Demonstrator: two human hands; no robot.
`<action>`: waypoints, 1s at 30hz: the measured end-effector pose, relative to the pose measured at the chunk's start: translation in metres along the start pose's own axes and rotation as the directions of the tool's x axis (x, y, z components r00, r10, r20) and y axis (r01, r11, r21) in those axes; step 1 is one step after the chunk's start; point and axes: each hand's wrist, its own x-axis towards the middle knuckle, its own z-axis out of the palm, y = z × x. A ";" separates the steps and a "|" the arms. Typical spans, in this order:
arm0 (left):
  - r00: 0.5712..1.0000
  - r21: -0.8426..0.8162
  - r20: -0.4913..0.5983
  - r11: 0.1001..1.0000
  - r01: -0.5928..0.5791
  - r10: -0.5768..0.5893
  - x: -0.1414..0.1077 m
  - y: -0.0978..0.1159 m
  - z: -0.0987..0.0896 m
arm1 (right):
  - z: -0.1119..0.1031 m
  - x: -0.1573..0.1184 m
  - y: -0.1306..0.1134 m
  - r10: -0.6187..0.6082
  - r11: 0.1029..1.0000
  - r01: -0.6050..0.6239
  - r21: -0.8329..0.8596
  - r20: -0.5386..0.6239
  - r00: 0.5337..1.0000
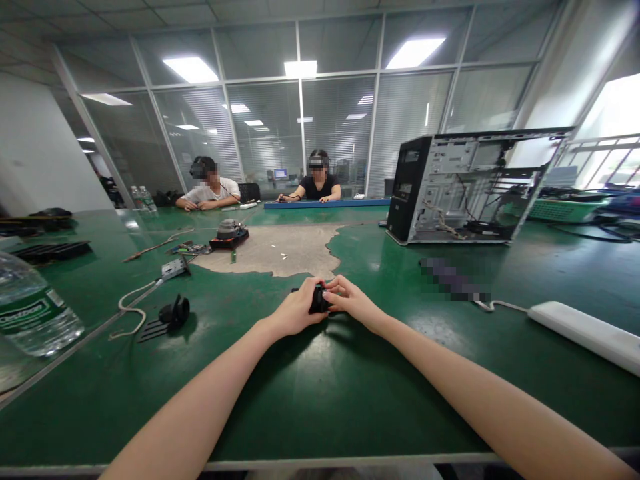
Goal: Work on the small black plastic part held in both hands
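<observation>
Between my two hands, just above the green table [300, 413], is a small black part [319, 300], mostly covered by fingers. My left hand [299, 308] wraps round its left side, thumb toward me. From the right, my right hand [353, 301] pinches at the same part with thumb and fingertips. Its details are too small to tell. To the left lies a black slotted bracket with a round piece [173, 313]. Beyond my hands, a round metal and black component [230, 233] rests on the bare grey patch [300, 248] of the tabletop.
An open computer case [463, 190] stands at the right back. A white power strip [585, 330] and a pixelated item [450, 279] lie to the right. At the left are a water bottle [35, 310] and a cabled metal box [175, 268]. Two people sit across the table.
</observation>
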 end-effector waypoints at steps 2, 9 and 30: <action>1.000 0.006 -0.007 1.000 -0.007 0.007 0.000 -0.001 0.001 | 0.002 0.003 0.002 0.005 1.000 -0.005 -0.003 -0.024 1.000; 1.000 0.017 0.006 1.000 0.006 -0.006 -0.001 -0.005 0.002 | 0.001 0.005 0.004 0.038 0.999 -0.039 -0.025 -0.021 0.999; 1.000 0.024 0.016 1.000 0.004 -0.004 0.000 -0.005 0.001 | 0.000 0.004 0.003 -0.039 0.998 0.039 -0.047 0.007 0.999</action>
